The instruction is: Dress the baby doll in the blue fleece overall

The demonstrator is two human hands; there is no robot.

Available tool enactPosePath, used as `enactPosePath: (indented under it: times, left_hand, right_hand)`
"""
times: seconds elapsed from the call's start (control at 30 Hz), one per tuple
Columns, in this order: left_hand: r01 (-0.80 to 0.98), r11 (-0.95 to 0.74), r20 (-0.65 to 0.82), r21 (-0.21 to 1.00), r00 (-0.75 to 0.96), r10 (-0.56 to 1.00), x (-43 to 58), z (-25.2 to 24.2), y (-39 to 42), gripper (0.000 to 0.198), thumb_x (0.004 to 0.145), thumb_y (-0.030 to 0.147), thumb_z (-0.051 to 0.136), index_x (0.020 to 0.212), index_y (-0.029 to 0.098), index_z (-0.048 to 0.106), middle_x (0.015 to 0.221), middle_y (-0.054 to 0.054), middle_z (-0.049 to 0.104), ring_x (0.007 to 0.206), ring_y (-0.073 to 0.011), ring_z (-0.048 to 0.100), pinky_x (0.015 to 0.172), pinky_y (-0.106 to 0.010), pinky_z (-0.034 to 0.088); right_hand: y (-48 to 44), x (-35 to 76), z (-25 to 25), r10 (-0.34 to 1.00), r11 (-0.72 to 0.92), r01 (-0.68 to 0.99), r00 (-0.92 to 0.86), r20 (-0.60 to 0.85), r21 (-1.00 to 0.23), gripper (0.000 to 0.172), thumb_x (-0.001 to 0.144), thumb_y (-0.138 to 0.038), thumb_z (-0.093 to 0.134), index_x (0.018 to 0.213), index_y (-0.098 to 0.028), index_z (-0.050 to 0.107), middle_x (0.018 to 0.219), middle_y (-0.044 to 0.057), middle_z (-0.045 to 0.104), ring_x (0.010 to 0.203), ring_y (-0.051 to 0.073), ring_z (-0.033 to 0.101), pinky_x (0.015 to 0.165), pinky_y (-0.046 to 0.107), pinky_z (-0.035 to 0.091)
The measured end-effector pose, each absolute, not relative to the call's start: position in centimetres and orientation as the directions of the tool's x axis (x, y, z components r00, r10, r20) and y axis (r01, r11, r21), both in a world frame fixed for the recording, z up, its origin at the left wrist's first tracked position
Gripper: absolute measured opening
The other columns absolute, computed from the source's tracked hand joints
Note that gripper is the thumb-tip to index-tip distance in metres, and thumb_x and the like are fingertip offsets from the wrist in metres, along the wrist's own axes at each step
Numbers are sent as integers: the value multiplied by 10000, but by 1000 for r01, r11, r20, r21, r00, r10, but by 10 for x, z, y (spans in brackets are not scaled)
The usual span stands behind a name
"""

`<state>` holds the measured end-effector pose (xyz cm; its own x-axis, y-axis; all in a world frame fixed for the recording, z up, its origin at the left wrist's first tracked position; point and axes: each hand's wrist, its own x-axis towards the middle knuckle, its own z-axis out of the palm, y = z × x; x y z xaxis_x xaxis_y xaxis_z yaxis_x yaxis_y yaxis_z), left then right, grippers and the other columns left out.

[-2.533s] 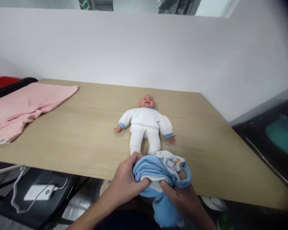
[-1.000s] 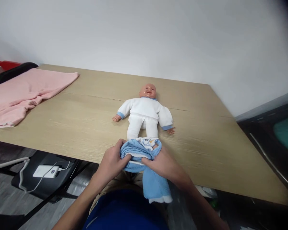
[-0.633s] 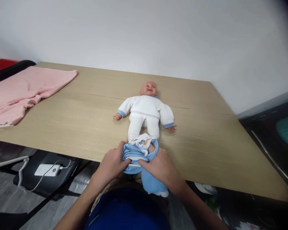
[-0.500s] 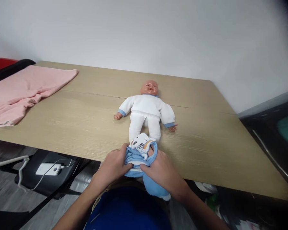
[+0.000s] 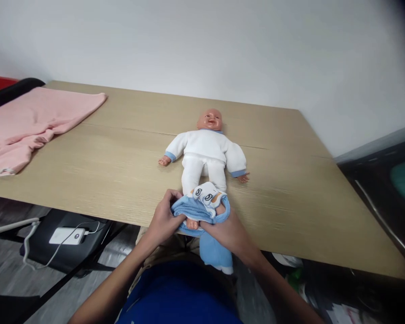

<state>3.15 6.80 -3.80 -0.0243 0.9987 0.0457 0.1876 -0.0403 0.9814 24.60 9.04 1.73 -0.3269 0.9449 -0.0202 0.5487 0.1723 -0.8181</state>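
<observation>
A baby doll (image 5: pixel 205 146) in a white top with blue cuffs and white leggings lies on its back, head toward the wall, feet toward me. Both my hands grip a pair of blue doll pants (image 5: pixel 192 208) with a white animal face, gathered around the doll's lower legs. My left hand (image 5: pixel 165 218) is closed on the left edge of the cloth. My right hand (image 5: pixel 227 229) is closed on the right edge, fingers partly under the fabric. One doll foot (image 5: pixel 192 223) pokes out between my thumbs. A blue pant leg (image 5: pixel 216 253) hangs below the table edge; the other foot is hidden.
The wooden table (image 5: pixel 128 148) stands against a white wall. A pink cloth (image 5: pixel 47 114) lies at its left end. Below left, a black chair holds a white power bank (image 5: pixel 67 236) with a cable. A dark chair-like object (image 5: pixel 378 180) is at the right.
The doll's foot now shows through the gathered pants. My hands and the pants have moved slightly up the doll's legs, and the loose pant leg hangs straighter.
</observation>
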Motion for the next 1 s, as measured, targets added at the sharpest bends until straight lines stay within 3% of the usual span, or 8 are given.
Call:
enactPosePath:
  times: [0.13, 0.27, 0.37, 0.47, 0.63, 0.83, 1.0]
  left_hand:
    - [196, -123, 125, 973, 3, 992, 25, -35, 78, 360, 860, 159, 718, 1191, 222, 588, 1152, -30, 728, 1075, -206, 717, 963, -316, 553]
    - [288, -183, 133, 940, 185, 974, 8, -32, 96, 292, 968, 207, 725, 1257, 200, 680, 1161, -50, 759, 1048, -218, 724, 934, -328, 556]
    - [333, -314, 222, 889, 288, 932, -8, -30, 118, 245, 1012, 279, 771, 1242, 202, 739, 1205, -87, 762, 1167, -268, 716, 1029, -384, 560]
    - [298, -410, 275, 862, 405, 872, -22, -28, 146, 225, 1017, 339, 801, 1186, 195, 768, 1205, -114, 762, 1192, -295, 706, 1040, -413, 565]
    - [213, -333, 162, 918, 564, 809, -29, -28, 187, 299, 1044, 455, 807, 1045, 160, 759, 1040, -75, 745, 990, -235, 690, 894, -337, 549]
    - [139, -313, 163, 940, 622, 766, -21, -39, 209, 445, 1021, 588, 821, 953, 153, 748, 933, -48, 701, 889, -210, 643, 809, -311, 510]
    - [87, -274, 162, 958, 622, 766, -25, -46, 208, 425, 1043, 573, 807, 1078, 151, 780, 1028, -75, 738, 967, -236, 673, 877, -336, 537]
  right_hand:
    - [100, 254, 7, 938, 201, 463, -346, 33, -863, 408, 906, -253, 824, 1309, -212, 778, 1371, 116, 826, 1289, 303, 794, 1183, 458, 627]
    - [122, 263, 0, 910, 326, 469, -392, 137, -821, 408, 942, -247, 780, 1347, -205, 797, 1412, 109, 815, 1378, 316, 748, 1248, 451, 564]
    - [151, 271, -7, 858, 406, 422, -480, 180, -811, 357, 989, -290, 723, 1325, -205, 813, 1397, 103, 810, 1374, 330, 744, 1252, 482, 558]
    - [186, 278, -13, 796, 479, 345, -558, 234, -807, 415, 864, -421, 891, 1228, -232, 827, 1344, 130, 815, 1305, 412, 759, 1219, 595, 594]
    - [229, 280, -13, 657, 610, 282, -702, 274, -741, 388, 840, -380, 886, 1196, -246, 807, 1300, 123, 828, 1318, 412, 739, 1289, 614, 540]
    - [241, 290, -13, 598, 632, 241, -756, 266, -737, 322, 877, -367, 878, 1162, -232, 812, 1205, 102, 837, 1233, 389, 763, 1281, 548, 537]
    - [237, 310, -5, 561, 649, 194, -775, 292, -735, 605, 920, -469, 911, 1437, -222, 716, 1433, 140, 765, 1399, 369, 688, 1307, 526, 506]
